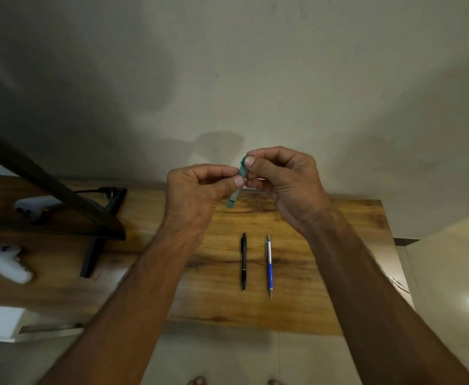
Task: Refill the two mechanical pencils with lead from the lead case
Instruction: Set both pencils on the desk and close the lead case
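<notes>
Both forearms reach forward and meet above the wooden table (325,273). The left hand (197,190) pinches the green lead case (234,197) at its middle, and the right hand (286,179) pinches its top end. On the table beneath, the black pencil (243,262) and the blue pencil (269,266) lie parallel, near each other but not touching.

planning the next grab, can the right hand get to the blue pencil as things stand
Likely yes once freed: right hand pinches the lead case, but the blue pencil lies uncovered nearby.

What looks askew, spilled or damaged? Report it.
Nothing stands out. The black pencil and blue pencil lie parallel on the table; the left hand and right hand pinch the lead case above it. No spilled lead.
</notes>
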